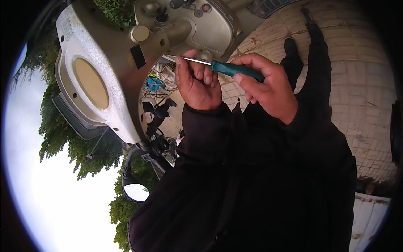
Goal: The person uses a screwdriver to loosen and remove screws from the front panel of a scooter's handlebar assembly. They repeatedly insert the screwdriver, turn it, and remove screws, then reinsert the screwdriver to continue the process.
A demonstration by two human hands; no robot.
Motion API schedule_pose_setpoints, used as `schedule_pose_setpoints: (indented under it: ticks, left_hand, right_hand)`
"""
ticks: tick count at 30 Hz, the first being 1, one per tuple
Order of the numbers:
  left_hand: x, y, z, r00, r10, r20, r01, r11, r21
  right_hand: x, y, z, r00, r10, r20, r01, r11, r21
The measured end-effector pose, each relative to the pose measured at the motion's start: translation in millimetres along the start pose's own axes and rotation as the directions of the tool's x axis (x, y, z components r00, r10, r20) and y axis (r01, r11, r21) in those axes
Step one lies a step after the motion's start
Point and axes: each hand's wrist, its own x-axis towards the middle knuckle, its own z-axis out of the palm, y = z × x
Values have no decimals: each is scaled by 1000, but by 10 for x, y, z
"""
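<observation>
A screwdriver with a dark green handle [237,71] and a thin metal shaft lies almost level, its tip pointing left. My right hand [273,88] is closed round the handle, thumb along its near side. Farther along, my left hand [199,88] has curled fingers about the shaft, which runs between thumb and forefinger. Whether a small part is also pinched there is hidden. Just beyond the tip stands the scooter's worn silver-beige front cover [98,71], with several dark screw holes and an oval beige panel [91,83].
At the top is the scooter's inner panel [210,29] with a key switch and knobs. A round mirror [137,192] sits on the handlebar below the cover. Brick paving [357,96] spreads to the right, with my dark-clad legs over it. A blue item [155,84] lies behind the scooter.
</observation>
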Motion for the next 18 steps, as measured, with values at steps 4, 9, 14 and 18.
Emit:
schedule_pose_setpoints:
  ticks: [4, 9, 14, 18]
  left_hand:
    - [-69, 12, -143, 1000, 5, -22, -4, 999, 32]
    - [-148, 42, -364, 997, -21, 78, 19, 1000, 25]
    - [-244, 144, -550, 986, -78, 146, 82, 996, -24]
    - [-275, 135, -581, 961, -84, 265, 107, 991, -75]
  right_hand:
    - [-66, 110, 153, 996, -77, 33, 80, 991, -109]
    - [-194, 278, 299, 997, -81, 12, 82, 981, -175]
    - [-295, 389, 465, 999, -24, -25, 20, 990, -143]
    - [-377, 422, 473, 996, -69, -54, 60, 985, -164]
